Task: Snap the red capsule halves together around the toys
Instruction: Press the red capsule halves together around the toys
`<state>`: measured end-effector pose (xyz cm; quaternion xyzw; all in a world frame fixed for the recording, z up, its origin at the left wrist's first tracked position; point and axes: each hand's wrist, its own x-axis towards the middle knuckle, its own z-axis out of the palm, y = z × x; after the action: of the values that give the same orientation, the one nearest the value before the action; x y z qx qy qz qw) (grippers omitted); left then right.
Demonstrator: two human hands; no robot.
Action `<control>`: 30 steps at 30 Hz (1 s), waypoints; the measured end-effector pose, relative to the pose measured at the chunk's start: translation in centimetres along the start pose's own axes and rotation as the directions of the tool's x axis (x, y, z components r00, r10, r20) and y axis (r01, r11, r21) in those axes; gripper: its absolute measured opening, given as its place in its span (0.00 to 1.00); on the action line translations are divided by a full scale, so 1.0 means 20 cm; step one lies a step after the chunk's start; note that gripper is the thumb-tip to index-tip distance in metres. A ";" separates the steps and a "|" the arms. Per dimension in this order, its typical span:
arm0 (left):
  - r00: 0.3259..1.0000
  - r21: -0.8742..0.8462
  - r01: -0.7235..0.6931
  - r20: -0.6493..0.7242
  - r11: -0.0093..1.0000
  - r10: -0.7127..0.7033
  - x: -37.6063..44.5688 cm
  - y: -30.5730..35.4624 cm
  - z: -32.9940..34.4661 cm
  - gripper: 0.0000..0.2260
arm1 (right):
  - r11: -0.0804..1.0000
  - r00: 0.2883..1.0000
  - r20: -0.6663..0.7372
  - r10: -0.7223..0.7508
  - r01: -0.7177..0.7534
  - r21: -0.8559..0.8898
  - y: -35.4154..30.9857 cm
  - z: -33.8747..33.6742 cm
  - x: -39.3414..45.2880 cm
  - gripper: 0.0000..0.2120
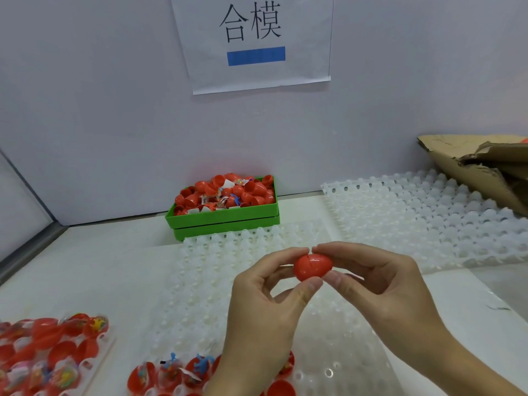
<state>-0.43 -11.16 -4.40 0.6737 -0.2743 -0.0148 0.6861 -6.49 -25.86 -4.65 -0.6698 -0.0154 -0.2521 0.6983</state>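
Red capsule (313,266) front and centre, held up in mid-air above the white dimpled tray (200,287), and both hands are on it! Left hand (265,304) pinches one end, thumb underneath and forefinger over the top; right hand (380,278) does the same from the other side, fingertips meeting the left ones at the crown. A dark seam line runs across the shell slightly off-centre, so the two halves are joined or very nearly so — I cannot tell whether the click has landed. That opposed grip makes sense: each hand takes one half, ready to squeeze straight along the axis so the rims seat evenly. No toy is visible, presumably sealed inside. Down at the near edge, open red halves with toys (177,372) sit in tray pockets, cups up, which keeps each toy from rolling while it waits for a lid. More of them fill the tray at the lower left (54,355). Back by the wall, a green bin (225,217) is heaped with loose halves and packets, the supply within easy reach. Another white tray (428,218) lies to the right beside a torn cardboard box (480,172), and a paper sign (254,41) hangs on the wall.
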 end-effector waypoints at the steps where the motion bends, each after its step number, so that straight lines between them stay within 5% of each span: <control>1: 1.000 0.016 -0.002 0.000 1.000 0.002 0.00 0.00 0.00 0.14 | 1.000 1.000 -0.005 0.017 -0.017 -0.026 -0.01 0.00 0.00 0.15; 7: 1.000 0.143 -0.019 -0.004 0.990 0.019 -0.01 -0.01 0.01 0.18 | 0.996 0.998 -0.025 0.064 -0.065 -0.057 -0.01 0.01 0.01 0.10; 17: 0.999 0.015 -0.034 0.020 0.999 0.034 -0.01 0.00 0.00 0.16 | 0.970 0.981 -0.007 0.195 -0.192 0.152 0.01 -0.01 0.03 0.15; 30: 0.999 0.063 -0.044 -0.024 0.997 0.045 0.00 -0.01 0.00 0.17 | 0.771 0.899 0.190 0.394 -0.436 0.465 0.02 0.02 0.01 0.14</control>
<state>-0.44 -11.16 -4.64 0.6887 -0.2809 0.0177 0.6681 -6.01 -25.48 -4.88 -0.4640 0.0402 -0.0517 0.8834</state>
